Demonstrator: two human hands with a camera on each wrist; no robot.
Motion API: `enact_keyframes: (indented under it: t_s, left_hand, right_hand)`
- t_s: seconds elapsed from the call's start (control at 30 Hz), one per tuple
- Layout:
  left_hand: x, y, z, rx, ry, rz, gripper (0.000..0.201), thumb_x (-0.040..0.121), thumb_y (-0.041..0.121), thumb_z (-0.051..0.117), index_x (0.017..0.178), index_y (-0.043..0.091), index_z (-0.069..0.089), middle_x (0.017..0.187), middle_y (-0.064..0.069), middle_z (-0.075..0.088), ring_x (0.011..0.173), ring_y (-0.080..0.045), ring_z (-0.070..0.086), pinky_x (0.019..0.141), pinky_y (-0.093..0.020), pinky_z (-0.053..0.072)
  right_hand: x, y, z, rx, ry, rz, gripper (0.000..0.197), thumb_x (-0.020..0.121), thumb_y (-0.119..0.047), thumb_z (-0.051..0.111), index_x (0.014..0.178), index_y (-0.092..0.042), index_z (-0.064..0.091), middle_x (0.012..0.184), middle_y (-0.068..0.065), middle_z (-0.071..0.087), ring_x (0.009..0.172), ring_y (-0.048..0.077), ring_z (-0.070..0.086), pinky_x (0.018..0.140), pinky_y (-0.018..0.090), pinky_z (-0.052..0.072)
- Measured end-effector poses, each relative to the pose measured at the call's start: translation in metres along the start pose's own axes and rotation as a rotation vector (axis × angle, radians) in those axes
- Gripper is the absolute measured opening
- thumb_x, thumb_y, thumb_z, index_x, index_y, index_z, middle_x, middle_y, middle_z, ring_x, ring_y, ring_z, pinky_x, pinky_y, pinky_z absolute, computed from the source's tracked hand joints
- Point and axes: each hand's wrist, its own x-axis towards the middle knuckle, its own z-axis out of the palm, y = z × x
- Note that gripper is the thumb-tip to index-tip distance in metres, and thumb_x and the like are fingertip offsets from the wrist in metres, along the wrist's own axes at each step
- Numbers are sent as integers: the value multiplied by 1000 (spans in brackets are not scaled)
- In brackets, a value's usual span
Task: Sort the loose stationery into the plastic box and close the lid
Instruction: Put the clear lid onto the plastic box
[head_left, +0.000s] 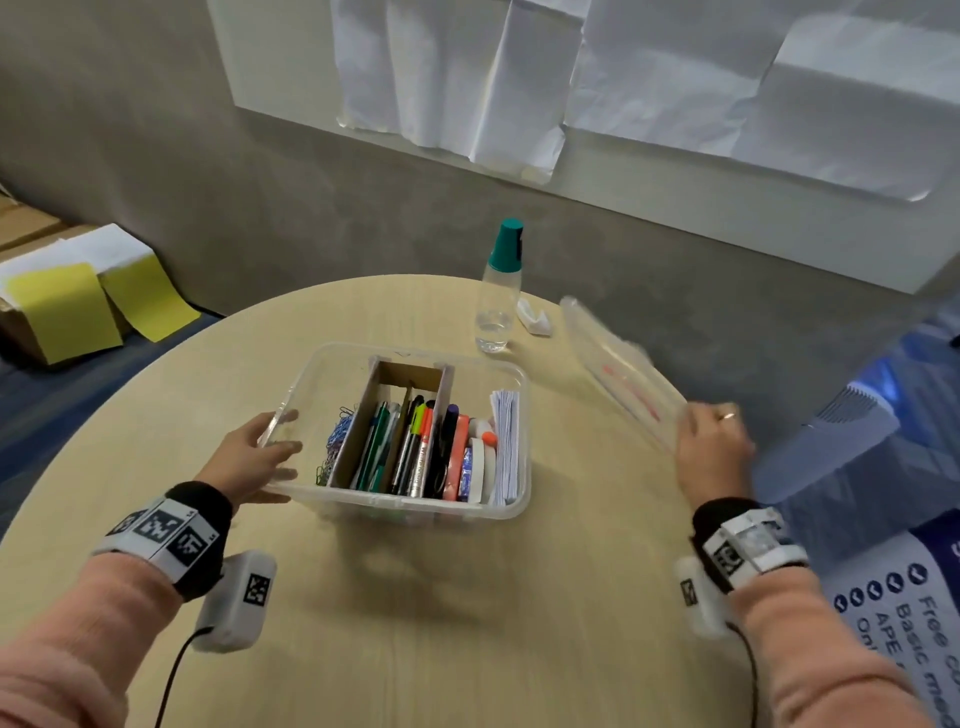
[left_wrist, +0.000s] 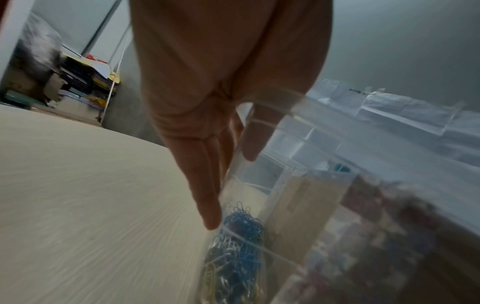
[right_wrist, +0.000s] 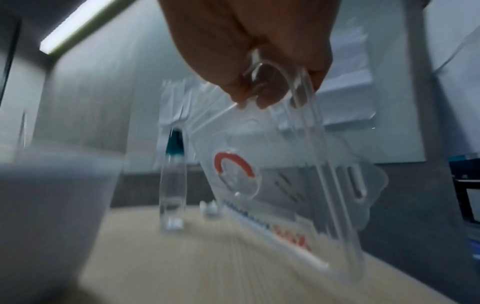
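A clear plastic box (head_left: 415, 506) stands open in the middle of the round table (head_left: 415, 623). Cardboard dividers (head_left: 358, 431) split it. Paper clips (head_left: 335, 441) lie in the left part, pens and markers (head_left: 415, 447) in the middle, and tape rolls (head_left: 478, 462) and a paper stack (head_left: 506, 447) on the right. My left hand (head_left: 260, 452) grips the box's left wall. In the left wrist view the thumb of the left hand (left_wrist: 226, 181) is inside the wall, with the fingers outside beside the paper clips (left_wrist: 241, 226). My right hand (head_left: 711, 452) grips the clear lid (head_left: 618, 364), held tilted above the table's right side. The right wrist view shows the lid (right_wrist: 285, 195) hanging from the right hand (right_wrist: 259, 98).
A clear bottle (head_left: 498, 296) with a teal cap stands behind the box, with a small white object (head_left: 535, 319) beside it. Cardboard boxes with yellow sheets (head_left: 67, 306) sit on the floor at the left. A blue printed sheet (head_left: 909, 597) lies off the table's right edge.
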Motion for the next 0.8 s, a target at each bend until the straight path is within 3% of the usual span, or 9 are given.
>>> enact_keyframes:
  t_s: [0.1, 0.17, 0.23, 0.33, 0.4, 0.57, 0.67, 0.73, 0.8]
  left_hand:
    - [0, -1, -2, 24, -17, 31, 38, 93, 8, 52, 125, 28, 50, 121, -15, 56, 91, -31, 60, 67, -41, 55]
    - [-1, -1, -4, 43, -42, 42, 38, 93, 10, 51, 128, 26, 49, 121, -16, 56, 90, -31, 60, 68, -42, 55]
    - [-4, 3, -7, 103, -105, 41, 40, 95, 17, 48, 134, 26, 43, 125, -15, 54, 96, -31, 59, 75, -42, 53]
    - [-9, 21, -20, 232, -139, 126, 47, 97, 37, 39, 142, 23, 31, 140, -9, 44, 120, -30, 49, 91, -43, 43]
    - [-11, 41, -31, 61, -98, 294, 47, 98, 38, 36, 142, 21, 31, 142, -6, 42, 127, -24, 42, 97, -39, 38]
    - [-22, 94, -57, -228, -383, 440, 37, 96, 35, 43, 133, 30, 38, 120, 5, 55, 113, -13, 50, 97, -37, 37]
    - [-22, 102, -66, -190, -394, 466, 33, 94, 17, 50, 127, 17, 44, 99, 1, 58, 89, -13, 55, 76, -29, 48]
    - [-20, 98, -66, -299, -336, 437, 13, 96, 8, 45, 103, 13, 54, 81, 0, 54, 68, -10, 51, 57, -19, 50]
    - [-15, 87, -61, -432, -256, 356, 21, 98, 5, 39, 87, 17, 53, 74, 0, 49, 56, -7, 46, 49, -16, 47]
  right_hand:
    - [9, -12, -54, 273, 139, -25, 19, 92, -7, 52, 99, 4, 66, 98, 26, 59, 89, 38, 57, 81, 38, 44]
    - [11, -28, -86, 514, 214, -24, 14, 92, -12, 55, 99, -11, 67, 89, -3, 69, 81, 11, 62, 74, 13, 48]
    - [15, -50, -109, 792, 219, 6, 13, 92, -16, 57, 87, -26, 62, 67, -24, 67, 60, -8, 58, 60, 4, 45]
    - [16, -91, -123, 1101, 123, 86, 5, 85, -26, 62, 82, -24, 59, 50, -17, 61, 43, -3, 51, 47, 10, 43]
    - [13, -116, -118, 1205, 31, 127, 14, 73, -33, 66, 81, -22, 61, 48, -13, 60, 41, -1, 50, 43, 12, 42]
    - [6, -169, -84, 1259, -188, 160, 9, 86, -10, 59, 83, -18, 60, 49, -10, 63, 42, -2, 54, 43, 11, 45]
    - [5, -192, -75, 1305, -197, 181, 11, 73, -20, 64, 83, -18, 60, 51, -11, 64, 43, -2, 55, 45, 12, 47]
    - [7, -199, -66, 1275, -138, 200, 5, 83, -19, 62, 85, -22, 59, 59, -11, 67, 48, -3, 57, 47, 13, 48]
    - [7, -198, -55, 1087, -151, 209, 3, 91, -26, 55, 91, -24, 58, 77, -4, 65, 56, 2, 58, 46, 18, 47]
